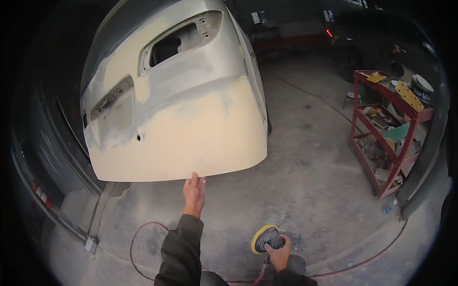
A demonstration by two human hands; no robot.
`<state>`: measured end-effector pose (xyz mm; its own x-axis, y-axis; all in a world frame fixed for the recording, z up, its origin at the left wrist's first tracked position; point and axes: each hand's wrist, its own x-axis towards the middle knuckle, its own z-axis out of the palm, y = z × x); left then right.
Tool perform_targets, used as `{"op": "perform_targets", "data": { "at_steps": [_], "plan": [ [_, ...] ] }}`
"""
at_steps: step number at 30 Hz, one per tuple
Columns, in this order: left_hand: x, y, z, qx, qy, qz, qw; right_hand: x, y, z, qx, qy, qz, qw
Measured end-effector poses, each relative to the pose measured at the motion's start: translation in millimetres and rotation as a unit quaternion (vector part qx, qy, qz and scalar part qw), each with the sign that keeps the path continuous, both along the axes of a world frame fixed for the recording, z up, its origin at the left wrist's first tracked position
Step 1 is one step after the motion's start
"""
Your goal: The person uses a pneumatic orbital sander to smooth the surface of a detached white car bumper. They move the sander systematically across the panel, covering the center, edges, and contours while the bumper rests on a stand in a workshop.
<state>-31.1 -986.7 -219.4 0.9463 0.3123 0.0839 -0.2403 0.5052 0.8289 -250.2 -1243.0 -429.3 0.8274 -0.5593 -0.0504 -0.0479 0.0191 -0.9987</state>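
A car tailgate panel, patched with cream and grey filler or primer, fills the upper middle, with recesses and an opening. My left hand reaches up to its lower edge, fingertips gripping the rim. Low at centre right, my right hand is closed around a round black power sander with a yellow-edged pad, held tilted on its side away from the panel. A red hose runs down from the sander.
A red three-tier cart holding tools, cans and pads stands right, a plastic bottle beside it. A dark vehicle is behind. Hose loops lie on the concrete floor. A glass-and-metal partition lines the left, near a small socket box.
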Motion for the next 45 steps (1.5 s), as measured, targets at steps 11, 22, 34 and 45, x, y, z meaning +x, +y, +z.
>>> {"op": "perform_targets", "data": {
  "at_steps": [11,22,34,45],
  "plan": [
    [-183.4,-127.9,-194.6,0.324,0.061,-0.27,0.905,102.1,-16.2,255.5,-0.225,-0.194,0.002,0.955],
    [-134.8,-137.2,-139.7,0.508,-0.029,-0.23,0.83,155.2,50.4,326.6,-0.502,-0.228,0.09,0.83],
    [-148.5,-183.5,-140.8,0.48,-0.197,-0.235,0.822,152.9,41.7,325.4,-0.572,-0.206,0.145,0.781],
    [-145.5,-177.5,-57.6,0.478,-0.072,-0.313,0.817,169.8,38.9,368.1,-0.586,-0.182,0.155,0.774]
  ]
}}
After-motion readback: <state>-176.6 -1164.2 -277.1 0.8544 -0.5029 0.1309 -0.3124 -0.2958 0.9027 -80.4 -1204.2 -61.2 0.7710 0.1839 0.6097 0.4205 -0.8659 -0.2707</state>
